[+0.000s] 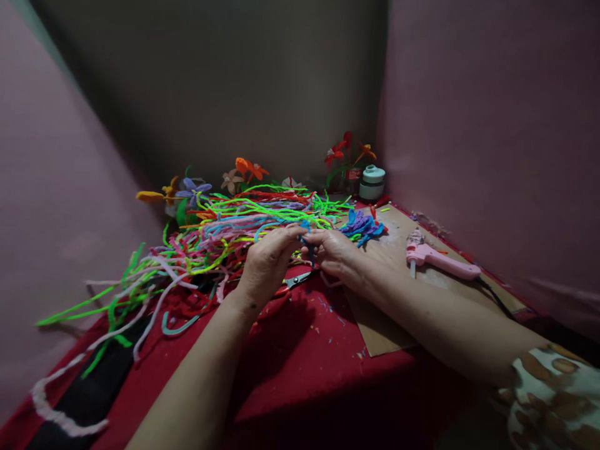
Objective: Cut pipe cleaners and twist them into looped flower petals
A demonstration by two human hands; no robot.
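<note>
My left hand [269,256] and my right hand [335,253] meet in the middle of the view, the fingers of both pinched on a small blue fuzzy stem [305,226]. Part of the stem shows above the fingertips, and a darker blue end hangs between the hands. Just below them, scissors [299,280] with red handles lie on the red cloth [300,375]. Behind and left of my hands spreads a large heap of many-coloured fuzzy stems [225,231]. Right of my right hand rests a bunch of blue and purple fuzzy pieces [363,226].
A pink glue gun [445,261] with a black cord lies on a brown board [389,319] at the right. Fuzzy flowers [248,169] and a pale lidded jar [372,182] stand at the back. Pink walls [492,125] flank the table.
</note>
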